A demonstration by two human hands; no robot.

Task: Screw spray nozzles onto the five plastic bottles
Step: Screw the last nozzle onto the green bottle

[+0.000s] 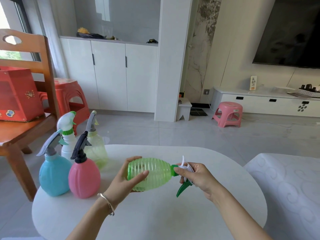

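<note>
**The Last Bottle Got Its Sprayer**

The left hand (129, 177) was wrapped around the fat end of the ribbed green bottle (150, 173). It held the bottle on its side, just above the round white table (155, 213). The right hand (194, 175) pinched the white and green spray nozzle (184, 172) at the bottle's neck. Its fingers sat on the green collar, and the green trigger pointed down.

The bottle looked empty, so it was likely very light. Its thin wall could bend if squeezed hard. The ribs would help stop it slipping. The wide belly was a good place to hold it, and the collar was the part to turn. The nozzle looked set on the neck, but how tight it was could not be told.

A little farther back on the table stood four more bottles close together: a pink bottle (84, 177), a blue bottle (54, 174), a white bottle (68, 144) and a pale yellow-green bottle (97, 149). Each already wore a sprayer. This looked like the fifth and last one.
</note>
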